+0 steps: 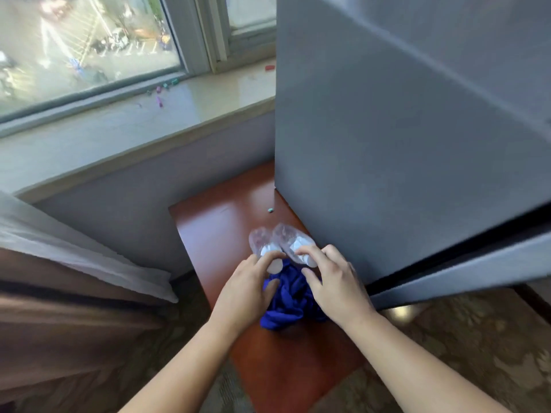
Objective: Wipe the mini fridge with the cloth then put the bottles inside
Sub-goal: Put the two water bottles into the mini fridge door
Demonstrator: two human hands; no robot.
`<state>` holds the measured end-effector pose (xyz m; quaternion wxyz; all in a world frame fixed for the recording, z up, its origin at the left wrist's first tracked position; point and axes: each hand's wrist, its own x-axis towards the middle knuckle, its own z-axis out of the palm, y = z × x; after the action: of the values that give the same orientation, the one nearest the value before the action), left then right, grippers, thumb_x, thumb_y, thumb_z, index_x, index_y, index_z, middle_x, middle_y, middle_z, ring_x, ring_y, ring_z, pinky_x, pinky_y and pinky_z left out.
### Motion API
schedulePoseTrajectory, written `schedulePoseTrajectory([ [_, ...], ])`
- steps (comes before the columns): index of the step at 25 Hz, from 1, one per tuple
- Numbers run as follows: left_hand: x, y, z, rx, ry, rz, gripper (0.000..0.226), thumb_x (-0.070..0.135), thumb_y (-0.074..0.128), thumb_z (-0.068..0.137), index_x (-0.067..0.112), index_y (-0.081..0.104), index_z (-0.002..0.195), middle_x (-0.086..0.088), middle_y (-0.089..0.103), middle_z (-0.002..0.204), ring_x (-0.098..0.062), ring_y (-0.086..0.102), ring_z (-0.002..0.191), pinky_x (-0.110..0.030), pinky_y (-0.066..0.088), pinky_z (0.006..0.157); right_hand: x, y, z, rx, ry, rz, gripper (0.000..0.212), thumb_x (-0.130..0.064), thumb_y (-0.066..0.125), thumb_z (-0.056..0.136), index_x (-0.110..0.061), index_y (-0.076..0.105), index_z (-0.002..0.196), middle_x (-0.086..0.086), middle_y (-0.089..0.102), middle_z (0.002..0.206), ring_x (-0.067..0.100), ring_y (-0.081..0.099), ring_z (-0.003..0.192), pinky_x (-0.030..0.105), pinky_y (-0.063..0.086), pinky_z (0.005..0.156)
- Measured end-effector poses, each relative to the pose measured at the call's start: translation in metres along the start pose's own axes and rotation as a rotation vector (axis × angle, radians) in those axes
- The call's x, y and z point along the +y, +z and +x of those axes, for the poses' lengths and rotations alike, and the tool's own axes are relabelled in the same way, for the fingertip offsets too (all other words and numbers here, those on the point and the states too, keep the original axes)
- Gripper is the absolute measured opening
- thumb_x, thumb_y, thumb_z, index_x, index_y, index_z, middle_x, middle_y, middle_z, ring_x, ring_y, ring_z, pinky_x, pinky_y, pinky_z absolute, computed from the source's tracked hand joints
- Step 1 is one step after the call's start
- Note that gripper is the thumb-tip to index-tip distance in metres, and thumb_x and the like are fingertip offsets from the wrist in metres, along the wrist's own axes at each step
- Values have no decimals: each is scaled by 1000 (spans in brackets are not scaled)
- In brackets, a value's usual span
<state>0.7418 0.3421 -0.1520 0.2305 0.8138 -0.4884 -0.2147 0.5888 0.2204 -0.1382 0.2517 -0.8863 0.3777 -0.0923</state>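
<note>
Beside the fridge wall [402, 144], left hand [247, 287] and right hand [334, 281] each grip bottles [262, 239] above the cloth [292, 305].

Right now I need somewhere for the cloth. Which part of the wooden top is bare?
Bare: the far wooden top between the wall and the bottles, and the near end. Crowded: beside the mini fridge, with bottles, blue cloth, left hand and right hand.

Each hand, left hand [247, 289] and right hand [334, 281], grips a clear bottle's top above the blue cloth [293, 305] beside the mini fridge [402, 144].
</note>
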Motion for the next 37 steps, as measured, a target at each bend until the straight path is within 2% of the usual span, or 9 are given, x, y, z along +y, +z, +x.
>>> schedulePoseTrajectory([
  [8, 143, -47, -87, 276, 172, -156, 35, 47, 72, 89, 50, 54, 119, 12, 57, 63, -7, 52, 58, -24, 49, 62, -34, -178, -92, 162, -458, -197, 33, -41, 65, 87, -33, 59, 118, -9, 74, 92, 18, 69, 89, 37, 52, 87],
  [10, 187, -58, -110, 415, 230, -211, 29, 55, 71, 87, 45, 62, 114, 15, 54, 71, -7, 52, 63, -15, 41, 61, -36, -221, -121, 238, -534, -279, 34, -42, 63, 86, -30, 60, 118, -7, 73, 86, 20, 68, 82, 36, 52, 83],
  [12, 222, -67, -126, 504, 281, -243, 34, 62, 63, 86, 40, 65, 111, 20, 54, 91, -7, 57, 83, -12, 43, 76, -37, -254, -142, 304, -590, -296, 32, -42, 64, 88, -28, 60, 116, -5, 69, 81, 22, 66, 78, 36, 51, 84],
  [15, 258, -81, -141, 546, 292, -275, 27, 50, 64, 93, 38, 62, 117, 23, 54, 118, -10, 61, 105, -27, 50, 94, -42, -293, -160, 358, -625, -191, 33, -40, 66, 91, -27, 61, 121, -9, 65, 85, 20, 60, 87, 35, 47, 92],
  [21, 284, -108, -146, 382, 250, -164, 26, 50, 60, 97, 46, 54, 122, 12, 64, 115, -12, 64, 105, -40, 53, 96, -36, -334, -157, 310, -541, -92, 41, -48, 69, 91, -24, 66, 124, -11, 51, 97, 14, 50, 102, 35, 45, 99],
  [24, 282, -117, -132, 323, 255, -95, 29, 51, 61, 96, 44, 53, 122, 10, 66, 115, -13, 63, 104, -42, 53, 97, -31, -336, -144, 249, -449, -131, 47, -55, 66, 90, -25, 65, 127, -1, 57, 129, 23, 46, 132, 40, 36, 115],
  [27, 279, -119, -119, 289, 262, -71, 34, 54, 62, 95, 41, 54, 125, 9, 65, 120, -12, 62, 106, -36, 52, 98, -28, -326, -128, 148, -398, -195, 49, -58, 59, 93, -27, 59, 131, 1, 43, 157, 24, 24, 155, 40, 19, 126],
  [31, 276, -111, -100, 238, 272, -122, 40, 56, 61, 94, 38, 53, 128, 10, 66, 129, -11, 64, 108, -34, 51, 98, -17, -311, -113, 115, -304, -206, 47, -59, 57, 94, -24, 59, 127, -2, 39, 159, 21, 27, 153, 40, 23, 124],
  [37, 294, -99, -103, 259, 245, -195, 33, 51, 62, 97, 34, 56, 124, 9, 73, 111, -11, 67, 97, -29, 52, 87, -22, -313, -109, 138, -265, -337, 46, -52, 57, 94, -18, 61, 125, -3, 40, 151, 21, 33, 143, 42, 36, 112],
])
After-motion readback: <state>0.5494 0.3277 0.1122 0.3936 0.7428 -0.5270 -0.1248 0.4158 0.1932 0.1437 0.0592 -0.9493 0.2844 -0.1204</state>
